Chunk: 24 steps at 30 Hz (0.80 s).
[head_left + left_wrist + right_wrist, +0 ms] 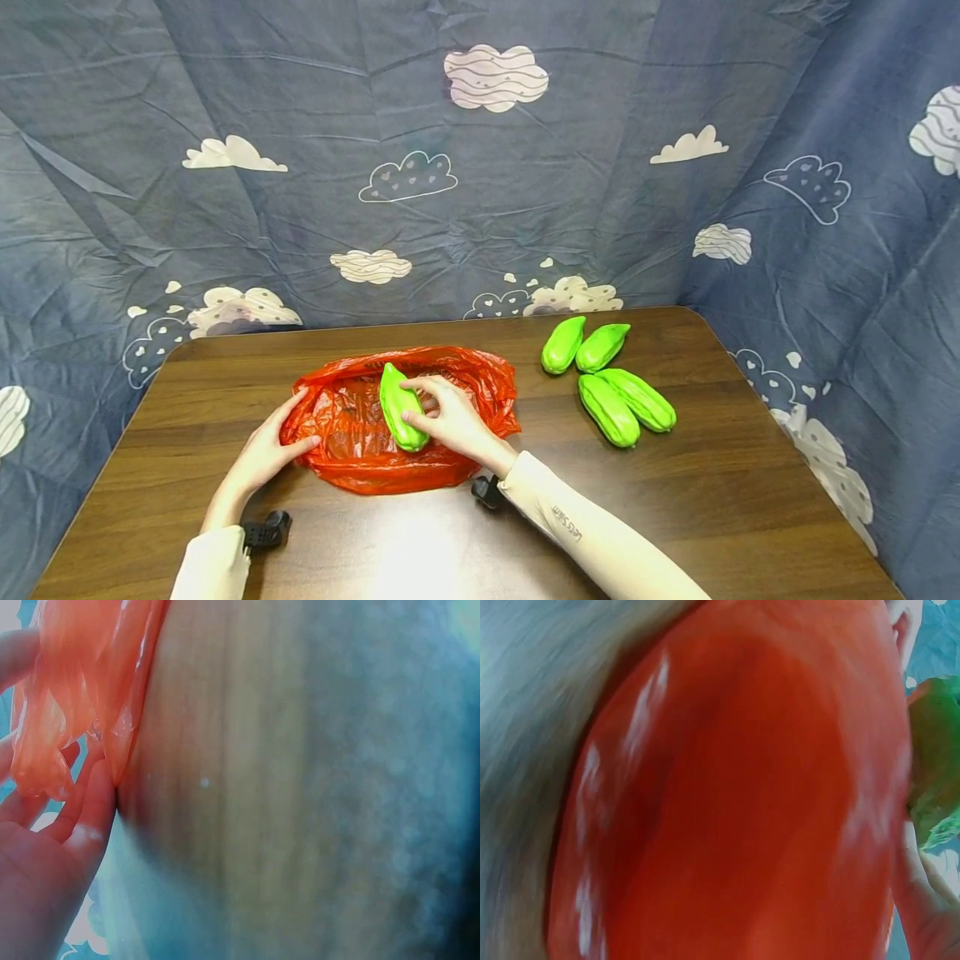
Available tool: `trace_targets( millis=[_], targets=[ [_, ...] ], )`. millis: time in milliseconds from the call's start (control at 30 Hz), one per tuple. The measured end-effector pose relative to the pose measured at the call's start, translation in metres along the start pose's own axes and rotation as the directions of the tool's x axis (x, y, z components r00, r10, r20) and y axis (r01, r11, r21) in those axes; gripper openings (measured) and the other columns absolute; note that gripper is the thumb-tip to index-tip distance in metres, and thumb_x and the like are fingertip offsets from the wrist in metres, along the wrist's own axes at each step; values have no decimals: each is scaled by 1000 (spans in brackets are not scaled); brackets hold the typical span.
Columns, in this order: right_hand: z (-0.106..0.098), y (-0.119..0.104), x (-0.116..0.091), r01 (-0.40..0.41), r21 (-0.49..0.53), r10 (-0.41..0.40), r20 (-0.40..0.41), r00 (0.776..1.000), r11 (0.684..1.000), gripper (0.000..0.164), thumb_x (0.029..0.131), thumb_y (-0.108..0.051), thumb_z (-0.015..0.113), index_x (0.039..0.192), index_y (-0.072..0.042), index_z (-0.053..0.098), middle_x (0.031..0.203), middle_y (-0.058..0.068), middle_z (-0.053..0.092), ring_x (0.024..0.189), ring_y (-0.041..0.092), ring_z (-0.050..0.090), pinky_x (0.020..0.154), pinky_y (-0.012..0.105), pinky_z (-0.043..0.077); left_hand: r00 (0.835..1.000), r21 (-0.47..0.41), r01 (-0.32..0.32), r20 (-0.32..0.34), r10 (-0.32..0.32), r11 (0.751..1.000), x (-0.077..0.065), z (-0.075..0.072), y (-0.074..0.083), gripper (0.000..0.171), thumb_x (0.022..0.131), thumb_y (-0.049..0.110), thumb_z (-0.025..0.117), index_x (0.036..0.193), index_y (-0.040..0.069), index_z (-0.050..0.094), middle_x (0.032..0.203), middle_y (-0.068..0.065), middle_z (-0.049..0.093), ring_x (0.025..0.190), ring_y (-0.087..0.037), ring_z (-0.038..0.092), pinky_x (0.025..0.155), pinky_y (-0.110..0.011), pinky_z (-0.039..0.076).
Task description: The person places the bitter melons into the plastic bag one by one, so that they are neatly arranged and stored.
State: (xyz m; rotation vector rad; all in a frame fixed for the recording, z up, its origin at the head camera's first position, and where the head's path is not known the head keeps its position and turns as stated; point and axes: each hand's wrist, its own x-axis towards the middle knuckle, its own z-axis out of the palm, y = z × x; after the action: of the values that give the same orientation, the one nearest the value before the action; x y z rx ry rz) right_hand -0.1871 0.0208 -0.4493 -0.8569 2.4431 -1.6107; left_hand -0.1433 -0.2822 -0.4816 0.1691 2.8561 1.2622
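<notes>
A red plastic bag (pixel 352 479) lies spread on the table with its mouth facing up. My left hand (pixel 268 450) grips its left end, fingers outside and thumb over the near rim; the left wrist view shows thin red plastic (pixel 112 682) between thumb and fingers. Over the bag's opening, my right hand (pixel 450 417) holds a bright green, ridged, pointed vegetable-like piece (pixel 397 408) between thumb and fingers, its tip toward the far side. Part of this green piece (pixel 936 757) shows at the right wrist view's edge, where the bag's side fills most of the picture.
Several similar green pieces (pixel 609 410) lie on the brown wooden table (pixel 720 500) right of the bag, two farther back and two overlapping nearer. A blue cloud-print cloth (pixel 300 217) hangs behind and beside the table.
</notes>
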Motion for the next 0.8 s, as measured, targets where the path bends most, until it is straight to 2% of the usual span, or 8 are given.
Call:
trace_targets(
  millis=[167,533,800],
  targets=[
    [16,0,6,-34,15,34,4,999,999,41,87,-11,70,125,-2,59,115,16,55,89,26,64,72,20,51,1000,-3,4,4,-4,1000,0,-1,0,76,86,24,70,147,2,31,145,-35,28,127,-54,31,98,-65,28],
    [48,-5,19,-51,-20,50,-30,998,999,40,85,-10,72,122,-2,61,111,14,57,84,22,65,68,17,49,1000,-1,-8,12,8,1000,-1,-1,1,75,87,23,70,147,1,31,144,-35,30,127,-53,32,98,-65,29],
    [68,-9,23,-58,-75,55,-49,997,995,41,85,-14,73,123,-6,62,109,11,59,82,10,62,69,14,46,1000,3,-6,23,6,1000,-2,-1,0,75,88,24,69,147,0,30,144,-36,29,127,-54,31,98,-65,28]
  ],
)
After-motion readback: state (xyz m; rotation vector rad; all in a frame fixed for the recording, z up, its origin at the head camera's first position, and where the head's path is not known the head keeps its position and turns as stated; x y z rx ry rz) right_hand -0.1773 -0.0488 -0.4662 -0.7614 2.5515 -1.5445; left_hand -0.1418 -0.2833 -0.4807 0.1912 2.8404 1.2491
